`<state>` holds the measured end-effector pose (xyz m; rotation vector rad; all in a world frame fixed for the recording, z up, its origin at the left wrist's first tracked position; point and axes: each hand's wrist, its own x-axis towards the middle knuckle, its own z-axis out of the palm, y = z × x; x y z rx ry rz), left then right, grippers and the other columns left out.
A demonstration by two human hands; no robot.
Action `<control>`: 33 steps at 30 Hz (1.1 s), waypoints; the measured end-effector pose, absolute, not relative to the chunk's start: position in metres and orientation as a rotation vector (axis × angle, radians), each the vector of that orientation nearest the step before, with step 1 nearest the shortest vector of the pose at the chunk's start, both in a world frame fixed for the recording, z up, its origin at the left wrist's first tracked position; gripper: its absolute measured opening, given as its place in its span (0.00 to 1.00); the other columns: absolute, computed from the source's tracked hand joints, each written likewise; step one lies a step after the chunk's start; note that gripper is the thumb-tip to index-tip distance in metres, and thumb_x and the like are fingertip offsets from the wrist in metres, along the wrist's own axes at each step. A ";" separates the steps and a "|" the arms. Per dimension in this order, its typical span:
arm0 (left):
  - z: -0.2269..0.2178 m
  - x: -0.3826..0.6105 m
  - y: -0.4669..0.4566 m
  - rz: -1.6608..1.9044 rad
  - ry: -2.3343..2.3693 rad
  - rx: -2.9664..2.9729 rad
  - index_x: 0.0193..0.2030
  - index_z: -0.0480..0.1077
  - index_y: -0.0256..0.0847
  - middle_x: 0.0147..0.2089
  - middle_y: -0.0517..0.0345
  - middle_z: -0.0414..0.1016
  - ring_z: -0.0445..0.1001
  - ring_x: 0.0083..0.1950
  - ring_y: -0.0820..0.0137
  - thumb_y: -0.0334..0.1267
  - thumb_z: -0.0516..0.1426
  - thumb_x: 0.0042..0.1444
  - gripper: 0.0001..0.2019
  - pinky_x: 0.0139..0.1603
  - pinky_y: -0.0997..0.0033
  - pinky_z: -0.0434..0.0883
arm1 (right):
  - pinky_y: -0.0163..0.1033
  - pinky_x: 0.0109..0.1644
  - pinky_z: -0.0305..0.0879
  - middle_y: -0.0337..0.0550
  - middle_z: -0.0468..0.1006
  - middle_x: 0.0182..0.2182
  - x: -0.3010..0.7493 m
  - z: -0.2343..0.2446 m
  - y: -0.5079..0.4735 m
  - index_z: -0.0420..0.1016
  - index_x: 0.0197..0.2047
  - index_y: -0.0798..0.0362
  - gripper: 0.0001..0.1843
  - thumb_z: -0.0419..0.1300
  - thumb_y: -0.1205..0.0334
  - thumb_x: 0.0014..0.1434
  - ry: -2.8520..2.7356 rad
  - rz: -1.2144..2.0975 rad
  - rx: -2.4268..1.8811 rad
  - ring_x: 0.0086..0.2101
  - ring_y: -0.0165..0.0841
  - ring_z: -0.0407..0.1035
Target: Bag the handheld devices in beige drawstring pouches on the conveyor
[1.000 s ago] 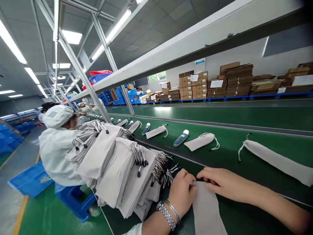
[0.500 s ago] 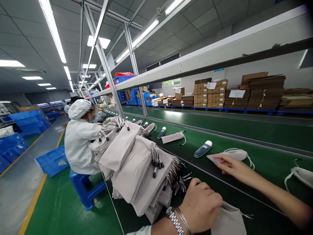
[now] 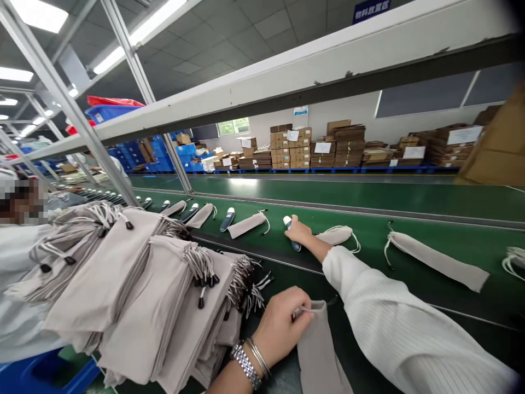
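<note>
And there goes the right hand (image 3: 298, 231), clamped on a blue-and-white handheld device (image 3: 296, 247) out on the green bench (image 3: 369, 214) at frame centre, well apart from the left hand (image 3: 281, 327), pinching the mouth of a beige drawstring pouch (image 3: 318, 355) whose long axis runs toward the bottom edge!

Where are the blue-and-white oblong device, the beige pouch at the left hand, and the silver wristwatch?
Blue-and-white oblong device (image 3: 295, 245): head view, blue end.
Beige fabric drawstring pouch (image 3: 319, 353): head view, pouch body.
Silver wristwatch (image 3: 245, 365): head view, metal band.

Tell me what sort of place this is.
Probably a factory packing line: a green conveyor belt, stacks of beige drawstring pouches, and cardboard boxes piled on blue pallets along the wall.
</note>
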<state>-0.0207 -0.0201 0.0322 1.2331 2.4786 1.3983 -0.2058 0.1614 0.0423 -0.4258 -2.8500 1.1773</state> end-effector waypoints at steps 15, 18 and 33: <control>0.043 -0.027 -0.019 2.031 2.176 0.906 0.30 0.73 0.39 0.41 0.55 0.66 0.67 0.44 0.66 0.37 0.65 0.51 0.06 0.43 0.71 0.64 | 0.30 0.20 0.50 0.28 0.59 0.18 -0.015 0.069 0.181 0.68 0.44 0.54 0.22 0.47 0.44 0.68 -2.622 1.926 0.402 0.15 0.23 0.54; 0.045 -0.028 -0.021 2.072 2.154 0.819 0.29 0.74 0.38 0.47 0.52 0.67 0.67 0.47 0.66 0.36 0.67 0.50 0.07 0.42 0.74 0.66 | 0.29 0.23 0.54 0.30 0.64 0.22 0.004 0.075 0.187 0.69 0.52 0.53 0.20 0.55 0.49 0.65 -2.808 2.012 0.557 0.20 0.23 0.58; 0.030 -0.036 -0.017 2.192 1.938 0.487 0.52 0.70 0.44 0.54 0.53 0.69 0.65 0.32 0.77 0.48 0.67 0.52 0.23 0.30 0.76 0.66 | 0.36 0.35 0.72 0.24 0.56 0.18 -0.047 0.196 0.249 0.63 0.42 0.51 0.04 0.50 0.68 0.64 -1.745 1.749 0.395 0.17 0.22 0.50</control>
